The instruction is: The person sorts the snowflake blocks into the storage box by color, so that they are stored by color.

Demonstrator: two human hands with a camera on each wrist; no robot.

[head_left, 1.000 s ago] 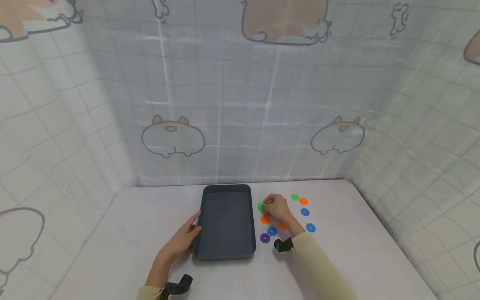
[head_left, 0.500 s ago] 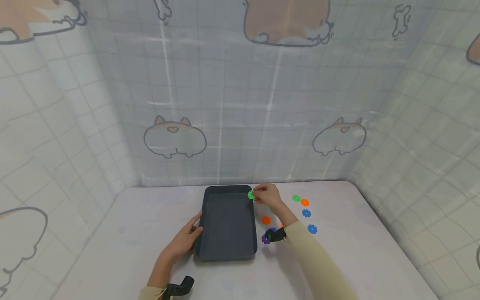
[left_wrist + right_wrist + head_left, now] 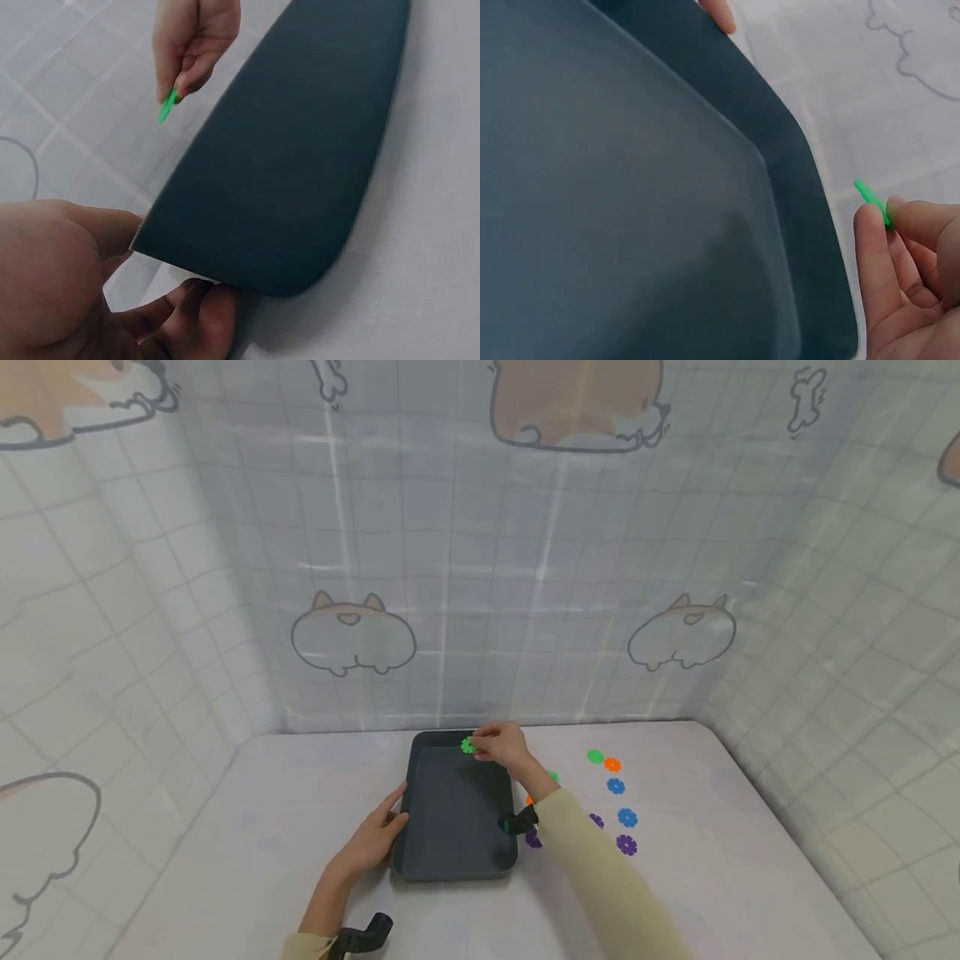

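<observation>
A dark grey rectangular tray (image 3: 453, 810) lies on the table with nothing in it. My left hand (image 3: 367, 842) holds its left side, and the left wrist view shows fingers (image 3: 214, 315) curled at the tray's edge. Above the tray's far end, my right hand (image 3: 504, 747) pinches a green snowflake disc (image 3: 467, 745) between thumb and fingers. The disc (image 3: 874, 201) appears nearly edge-on in the right wrist view. Several flower-shaped discs lie right of the tray, among them a blue disc (image 3: 627, 817) and an orange disc (image 3: 612, 765); my right forearm hides some.
Purple discs (image 3: 626, 845) and a green disc (image 3: 596, 757) lie on the white-covered table (image 3: 247, 843). A printed curtain (image 3: 480, 568) rises behind the table and along both sides. Each wrist wears a black camera mount (image 3: 366, 935).
My right hand has lifted the green disc from the table at the tray's right and carried it left, over the tray's far end. My left hand stays at the tray's left side.
</observation>
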